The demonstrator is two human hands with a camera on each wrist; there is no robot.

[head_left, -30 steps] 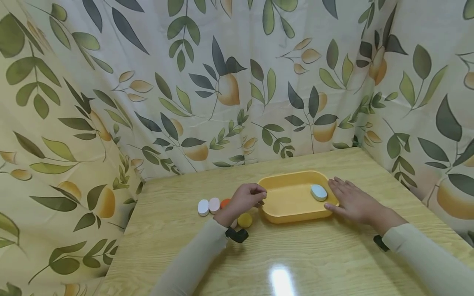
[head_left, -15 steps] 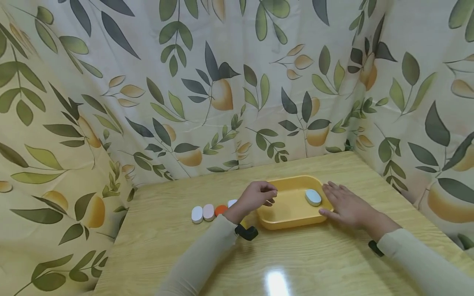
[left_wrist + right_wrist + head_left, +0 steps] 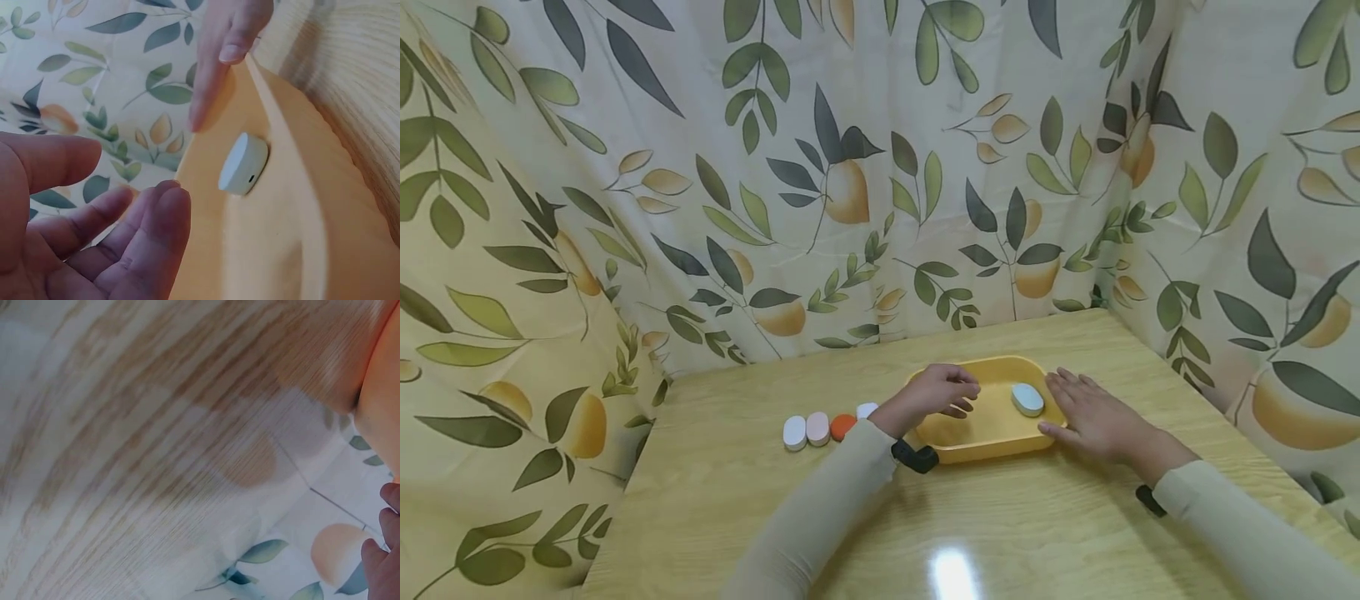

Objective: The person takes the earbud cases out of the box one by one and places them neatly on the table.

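My left hand [image 3: 942,390] is over the left part of the yellow tray [image 3: 1000,442]. Nothing is between its loosely bent fingers, and the left wrist view shows the thumb apart from them. A pale, rounded oval case [image 3: 1027,400] lies inside the tray toward the right. Its side bears a small dark slot, seen in the left wrist view, where the same case [image 3: 240,165] stands ahead of my fingertips. My right hand [image 3: 1093,417] rests against the tray's right rim with its fingers straight.
Left of the tray, a row of small rounded pieces lies on the wooden table [image 3: 715,500]: a white one [image 3: 794,433], a pink one [image 3: 817,428], an orange one [image 3: 842,427] and another white one [image 3: 867,411], partly behind my left arm. A leaf-patterned curtain [image 3: 850,275] surrounds the table.
My left hand has moved right, from the tray's left rim to over its inside. My left sleeve now hides the yellow piece. The right hand stays at the right rim. The view has shifted slightly.
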